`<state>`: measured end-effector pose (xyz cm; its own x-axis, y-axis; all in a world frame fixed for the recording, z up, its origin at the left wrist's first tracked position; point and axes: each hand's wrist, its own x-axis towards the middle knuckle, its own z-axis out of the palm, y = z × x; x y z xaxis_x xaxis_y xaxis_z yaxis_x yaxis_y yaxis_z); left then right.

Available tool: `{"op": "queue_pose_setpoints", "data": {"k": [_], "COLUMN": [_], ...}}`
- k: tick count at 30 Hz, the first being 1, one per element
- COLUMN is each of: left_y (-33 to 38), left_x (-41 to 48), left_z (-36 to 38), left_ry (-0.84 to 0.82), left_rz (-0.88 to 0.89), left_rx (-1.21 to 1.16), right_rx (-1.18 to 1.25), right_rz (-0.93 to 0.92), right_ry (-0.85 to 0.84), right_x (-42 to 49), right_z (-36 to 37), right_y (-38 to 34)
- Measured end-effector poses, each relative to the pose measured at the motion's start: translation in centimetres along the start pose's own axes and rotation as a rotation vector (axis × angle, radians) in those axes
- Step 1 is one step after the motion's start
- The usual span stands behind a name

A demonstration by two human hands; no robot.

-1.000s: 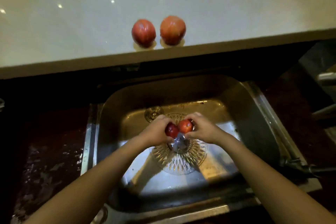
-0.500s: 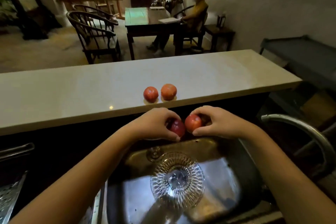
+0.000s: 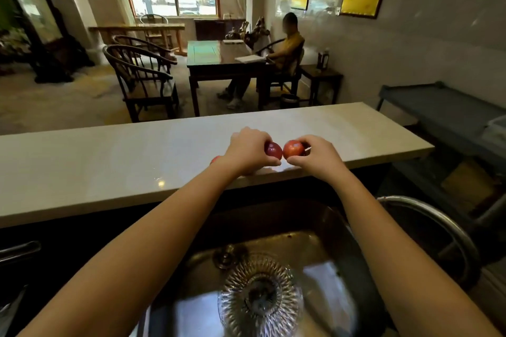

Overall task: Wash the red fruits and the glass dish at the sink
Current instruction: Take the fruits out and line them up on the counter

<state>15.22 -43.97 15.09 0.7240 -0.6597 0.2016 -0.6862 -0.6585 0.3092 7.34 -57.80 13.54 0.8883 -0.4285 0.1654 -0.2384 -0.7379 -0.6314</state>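
Observation:
My left hand [image 3: 247, 151] grips a dark red fruit [image 3: 273, 150] and my right hand [image 3: 317, 156] grips a lighter red fruit [image 3: 292, 149]. Both hands are stretched out over the near part of the pale counter [image 3: 109, 156], side by side, the two fruits almost touching. Behind my left wrist a sliver of another red fruit [image 3: 215, 159] shows on the counter; the rest of it is hidden. The cut-glass dish [image 3: 260, 295] lies on the bottom of the steel sink [image 3: 336, 232], below my forearms.
A curved steel tap [image 3: 438, 221] arches over the sink's right side. Beyond the counter are wooden chairs [image 3: 142, 76], a dark table [image 3: 219, 60] and a seated person [image 3: 287, 52]. A grey bench [image 3: 438, 107] stands at the right.
Both hands have lifted the two fruits out of the sink and carried them forward over the counter. My head has tilted up, so the room is in view. The dish stays in the sink.

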Motion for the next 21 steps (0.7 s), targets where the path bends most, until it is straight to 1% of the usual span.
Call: {"op": "queue_pose_setpoints", "data": {"k": [5,9,12,17,21], "left_y": [-1.3,-2.0,-2.1,-2.0,-1.9], "left_x": [2.0,2.5,2.8,3.3,3.5], "left_z": [2.4,3.9,4.4,4.3,4.3], "left_ry": [-0.081,-0.063,-0.038,-0.090,-0.105], "left_rz": [-0.008,-0.015,-0.027,-0.031,-0.020], "left_rx": [0.087,0.092,0.088,0.159,0.167], "right_rx": [0.003,0.028,0.031,0.000,-0.023], "right_rz": [0.079,0.080,0.075,0.079,0.090], "right_ry": [0.058,0.077,0.040,-0.006,-0.057], "right_x": [0.7,0.8,1.1,1.5,1.7], "right_z": [2.1,2.7,2.5,2.2,2.0], "right_y": [1.9,2.5,2.7,2.6,2.5]}}
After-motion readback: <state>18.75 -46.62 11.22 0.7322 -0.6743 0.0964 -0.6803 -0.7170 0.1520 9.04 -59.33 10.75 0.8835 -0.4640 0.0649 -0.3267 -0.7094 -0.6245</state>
